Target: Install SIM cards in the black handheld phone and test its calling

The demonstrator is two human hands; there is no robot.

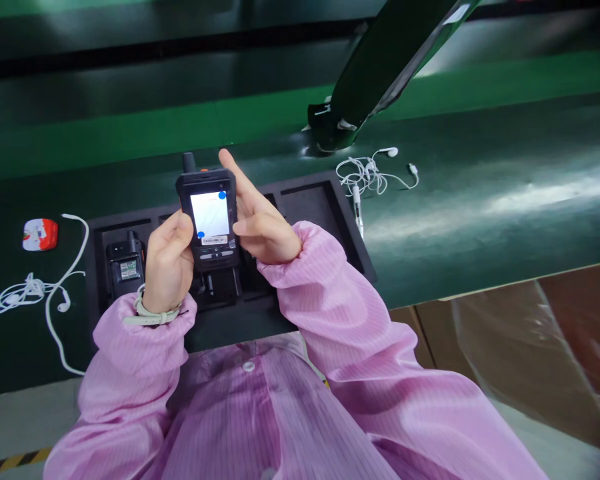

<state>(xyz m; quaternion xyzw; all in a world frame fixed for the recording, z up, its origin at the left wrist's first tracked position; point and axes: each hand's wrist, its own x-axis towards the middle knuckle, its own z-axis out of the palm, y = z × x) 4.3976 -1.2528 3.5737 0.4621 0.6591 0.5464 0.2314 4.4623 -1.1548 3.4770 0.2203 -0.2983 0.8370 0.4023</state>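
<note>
A black handheld two-way radio (213, 257) with a stubby antenna is held upright above a tray, screen facing me. Its lit screen (210, 217) is white, with thin lines and blue dots at two opposite corners; a barcode label sits just below. My left hand (169, 257) grips the left side, thumb on the front edge. On the right side my right hand (263, 223) also holds it, thumb at the edge and index finger stretched up past the top. The other fingers are partly hidden behind the radio.
Under my hands lies a black compartment tray (325, 200); another radio (127, 263) rests in its left compartment. White earphones (367, 175) and a pen (358, 217) lie to the right. On the left are more earphones (30, 293), a white cable (53, 320) and a red-white item (40, 235). A dark post (375, 73) rises behind.
</note>
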